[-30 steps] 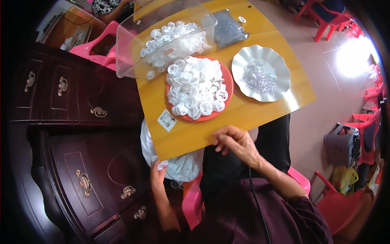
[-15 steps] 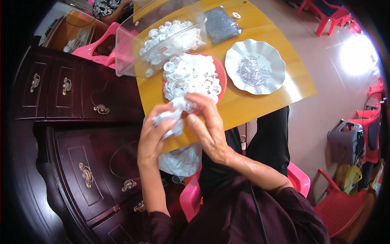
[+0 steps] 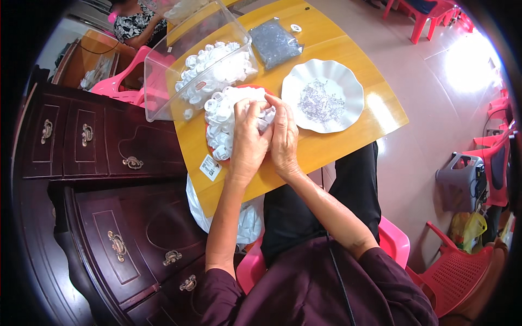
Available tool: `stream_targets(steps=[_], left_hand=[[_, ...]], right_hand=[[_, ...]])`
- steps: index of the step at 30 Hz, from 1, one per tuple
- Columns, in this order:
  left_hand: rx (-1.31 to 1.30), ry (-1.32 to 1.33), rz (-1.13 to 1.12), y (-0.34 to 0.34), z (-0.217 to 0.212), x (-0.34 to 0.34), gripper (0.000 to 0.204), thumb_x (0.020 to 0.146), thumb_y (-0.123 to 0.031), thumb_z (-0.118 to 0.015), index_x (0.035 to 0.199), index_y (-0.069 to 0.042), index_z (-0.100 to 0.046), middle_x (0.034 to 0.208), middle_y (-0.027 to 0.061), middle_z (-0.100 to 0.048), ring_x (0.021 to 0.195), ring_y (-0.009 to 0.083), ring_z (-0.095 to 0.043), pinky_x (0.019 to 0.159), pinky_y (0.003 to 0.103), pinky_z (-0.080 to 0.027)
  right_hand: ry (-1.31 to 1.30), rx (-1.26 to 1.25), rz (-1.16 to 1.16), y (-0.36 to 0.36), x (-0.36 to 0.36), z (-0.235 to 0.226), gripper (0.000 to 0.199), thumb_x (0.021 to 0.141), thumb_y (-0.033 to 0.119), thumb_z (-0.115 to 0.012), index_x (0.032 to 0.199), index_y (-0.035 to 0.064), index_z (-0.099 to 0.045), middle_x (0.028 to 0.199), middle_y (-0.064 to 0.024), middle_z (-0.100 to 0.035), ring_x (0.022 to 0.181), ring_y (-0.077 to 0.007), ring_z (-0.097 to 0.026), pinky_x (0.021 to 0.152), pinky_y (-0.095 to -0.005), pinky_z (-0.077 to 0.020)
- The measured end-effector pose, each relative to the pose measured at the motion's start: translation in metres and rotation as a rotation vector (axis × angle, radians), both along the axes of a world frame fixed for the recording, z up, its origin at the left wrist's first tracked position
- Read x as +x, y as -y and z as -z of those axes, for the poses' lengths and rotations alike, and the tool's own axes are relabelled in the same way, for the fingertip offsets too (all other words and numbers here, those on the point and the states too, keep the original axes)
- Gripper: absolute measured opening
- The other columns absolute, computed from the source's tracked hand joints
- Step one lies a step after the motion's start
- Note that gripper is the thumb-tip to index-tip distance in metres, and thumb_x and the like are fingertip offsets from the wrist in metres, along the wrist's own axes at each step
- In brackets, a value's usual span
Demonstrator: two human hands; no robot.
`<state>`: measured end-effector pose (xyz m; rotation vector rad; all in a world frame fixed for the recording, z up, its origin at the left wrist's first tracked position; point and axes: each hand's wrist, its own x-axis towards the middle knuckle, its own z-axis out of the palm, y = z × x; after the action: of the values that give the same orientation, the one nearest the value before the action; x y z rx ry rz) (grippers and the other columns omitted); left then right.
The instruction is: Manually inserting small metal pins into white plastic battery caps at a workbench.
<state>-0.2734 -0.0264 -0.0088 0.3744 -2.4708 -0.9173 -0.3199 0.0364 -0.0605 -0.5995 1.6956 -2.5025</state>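
My left hand (image 3: 250,138) and my right hand (image 3: 284,136) meet over the near right side of a heap of small white plastic parts (image 3: 220,130). The heap fills a round red dish (image 3: 255,87), whose rim shows only in places. Fingers of both hands are curled in toward each other, fingertips almost touching, around some white parts (image 3: 266,118). How many they hold is hidden by the fingers. To the right stands a white wavy-edged plate (image 3: 352,103) with a pile of tiny clear pieces (image 3: 321,101).
Behind the dish is a clear plastic box (image 3: 157,106) with more white parts. A bag of dark grey pieces (image 3: 274,42) and a small white disc (image 3: 296,27) lie farther back. A printed label (image 3: 210,167) lies near the yellow table's (image 3: 375,81) left edge. Dark drawers (image 3: 103,141) stand left.
Both hands have moved up over the heap and closed together. The loose white parts over the table edge are gone from there, and the printed label now shows. The view has shifted slightly.
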Motion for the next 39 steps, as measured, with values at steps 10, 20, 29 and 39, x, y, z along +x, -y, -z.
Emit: stream_targets(steps=[10, 20, 29, 39], left_hand=[[-0.060, -0.011, 0.007, 0.002, -0.017, 0.007, 0.058, 0.076, 0.009, -0.069, 0.130, -0.007, -0.054, 0.138, 0.0167, -0.038, 0.124, 0.0348, -0.049, 0.096, 0.040, -0.052], [0.011, -0.102, -0.117, 0.014, -0.022, 0.031, 0.039, 0.085, 0.007, -0.065, 0.121, -0.006, -0.063, 0.132, 0.0103, -0.051, 0.112, 0.0188, -0.058, 0.076, 0.026, -0.055], [-0.083, -0.296, -0.402, 0.034, 0.036, 0.097, 0.032, 0.102, -0.015, -0.051, 0.129, 0.001, -0.055, 0.132, 0.0140, -0.051, 0.123, 0.0220, -0.049, 0.103, 0.035, -0.039], [0.241, -0.275, -0.605, 0.038, 0.074, 0.101, 0.052, 0.108, -0.034, -0.031, 0.143, 0.004, -0.038, 0.144, 0.0214, -0.041, 0.135, 0.0298, -0.043, 0.112, 0.040, -0.034]], right_hand=[[0.065, -0.004, -0.004, 0.011, -0.003, -0.008, 0.043, 0.106, 0.031, -0.035, 0.125, -0.0010, -0.057, 0.122, -0.0160, -0.059, 0.116, -0.0266, -0.055, 0.102, -0.0351, -0.0390], [-0.235, 0.346, -0.015, 0.023, -0.013, -0.007, 0.029, 0.100, 0.019, -0.050, 0.122, 0.0030, -0.059, 0.129, -0.0169, -0.055, 0.122, -0.0339, -0.049, 0.104, -0.0435, -0.0377], [-0.480, 0.548, 0.050, 0.019, -0.005, -0.001, 0.047, 0.092, 0.021, -0.061, 0.135, 0.0065, -0.050, 0.147, -0.0216, -0.038, 0.137, -0.0430, -0.032, 0.114, -0.0497, -0.0276], [-0.857, 0.463, -0.225, 0.022, -0.010, -0.012, 0.061, 0.081, 0.016, -0.068, 0.138, 0.0084, -0.047, 0.144, -0.0168, -0.044, 0.134, -0.0328, -0.043, 0.112, -0.0420, -0.0343]])
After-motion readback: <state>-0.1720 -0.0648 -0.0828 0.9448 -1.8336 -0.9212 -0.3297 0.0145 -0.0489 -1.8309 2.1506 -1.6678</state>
